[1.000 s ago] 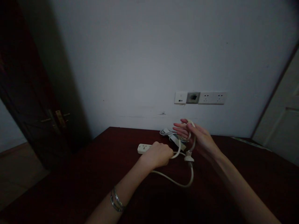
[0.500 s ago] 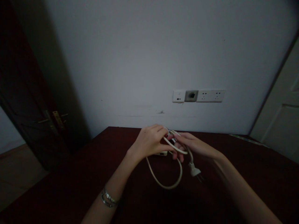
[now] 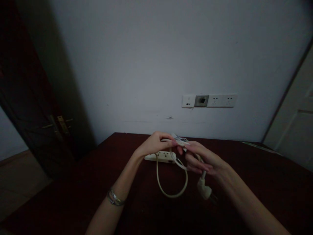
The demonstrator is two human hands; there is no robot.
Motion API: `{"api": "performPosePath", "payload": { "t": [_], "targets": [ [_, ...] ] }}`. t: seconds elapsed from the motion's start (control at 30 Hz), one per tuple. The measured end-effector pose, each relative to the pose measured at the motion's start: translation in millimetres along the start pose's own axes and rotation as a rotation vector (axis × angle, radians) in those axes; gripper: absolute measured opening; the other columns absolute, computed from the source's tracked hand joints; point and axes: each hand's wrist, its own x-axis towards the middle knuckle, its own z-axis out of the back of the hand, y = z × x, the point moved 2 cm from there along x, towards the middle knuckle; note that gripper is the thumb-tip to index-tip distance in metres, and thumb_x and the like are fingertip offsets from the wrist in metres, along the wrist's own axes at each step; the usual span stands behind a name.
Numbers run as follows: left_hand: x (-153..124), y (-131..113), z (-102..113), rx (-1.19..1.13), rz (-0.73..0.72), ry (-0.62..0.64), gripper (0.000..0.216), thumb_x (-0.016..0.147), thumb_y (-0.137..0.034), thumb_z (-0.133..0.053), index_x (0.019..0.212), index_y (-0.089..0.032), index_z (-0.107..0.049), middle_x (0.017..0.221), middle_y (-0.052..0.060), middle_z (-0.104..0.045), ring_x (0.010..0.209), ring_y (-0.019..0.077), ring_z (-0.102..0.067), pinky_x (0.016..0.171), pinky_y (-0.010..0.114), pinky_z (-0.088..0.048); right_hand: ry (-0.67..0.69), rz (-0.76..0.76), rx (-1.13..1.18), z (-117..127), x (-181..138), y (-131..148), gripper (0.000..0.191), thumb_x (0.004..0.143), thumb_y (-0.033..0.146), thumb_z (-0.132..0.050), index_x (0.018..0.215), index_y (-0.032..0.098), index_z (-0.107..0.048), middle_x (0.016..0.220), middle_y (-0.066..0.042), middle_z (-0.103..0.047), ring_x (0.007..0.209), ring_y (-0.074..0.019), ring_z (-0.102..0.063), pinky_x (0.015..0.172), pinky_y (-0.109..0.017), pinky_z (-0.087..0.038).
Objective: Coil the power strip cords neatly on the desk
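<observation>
A white power cord [image 3: 171, 196] runs in loops between my two hands over the dark red table. My left hand [image 3: 156, 143] pinches a stretch of it between thumb and fingertips. Close beside it, my right hand [image 3: 202, 156] is closed around gathered loops, its thumb near the left fingertips. From below the right hand hangs the cord's plug [image 3: 204, 189], prongs pointing down and right. Behind the left hand a white power strip [image 3: 161, 157] lies on the table, partly covered by hand and cord. One slack loop droops in front of the strip.
The dark red table [image 3: 244, 182] reaches the wall. On the wall above are white socket plates [image 3: 222, 101] and a grey plate [image 3: 201, 101]. A dark door with a brass handle [image 3: 63, 124] stands at left, a pale door [image 3: 295, 130] at right. Greyish bundled cable [image 3: 179, 137] shows behind the hands.
My left hand has drawn back and raised its fingers, uncovering the power strip. The right fingers have curled in around the loops. The plug has swung slightly lower.
</observation>
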Motion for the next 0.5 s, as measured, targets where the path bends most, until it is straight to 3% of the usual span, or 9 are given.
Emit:
{"api": "performPosePath", "payload": {
  "t": [0.13,0.3,0.4,0.5],
  "targets": [
    [1,13,0,-0.325,0.118,0.154,0.048,0.077,-0.055,-0.053,0.085,-0.009,-0.063,0.077,0.009,-0.064,0.07,0.0142,-0.061,0.069,0.028,-0.047,-0.072,0.03,0.066,4,2,1,0.027,0.083,0.043,-0.048,0.08,0.017,-0.053,0.025,0.013,-0.03,0.021,-0.0017,-0.01,0.03,-0.015,-0.023],
    [10,19,-19,-0.658,0.159,0.134,0.046,0.085,-0.055,-0.039,0.081,-0.012,-0.056,0.056,0.001,-0.054,0.056,0.0126,-0.058,0.062,0.027,-0.047,-0.197,0.101,0.131,12,3,1,0.028,0.08,0.045,-0.049,0.076,0.019,-0.054,0.025,0.014,-0.021,0.023,-0.0025,-0.005,0.03,-0.017,-0.018],
    [17,18,-29,-0.863,0.186,0.098,0.043,0.09,-0.05,-0.03,0.073,-0.016,-0.049,0.041,-0.008,-0.03,0.035,0.0053,-0.036,0.053,0.022,-0.044,-0.228,0.172,0.225,14,5,-2,0.022,0.079,0.039,-0.049,0.076,0.018,-0.056,0.028,0.013,-0.019,0.025,-0.0029,-0.003,0.031,-0.018,-0.017],
    [20,19,-31,-0.965,0.227,0.051,0.042,0.091,-0.049,-0.031,0.066,-0.017,-0.043,0.039,-0.011,-0.017,0.031,0.0028,-0.012,0.037,0.015,-0.028,-0.227,0.191,0.3,15,7,-4,0.018,0.078,0.031,-0.048,0.078,0.016,-0.058,0.036,0.012,-0.022,0.03,-0.0035,-0.008,0.036,-0.018,-0.024]
  ]
}}
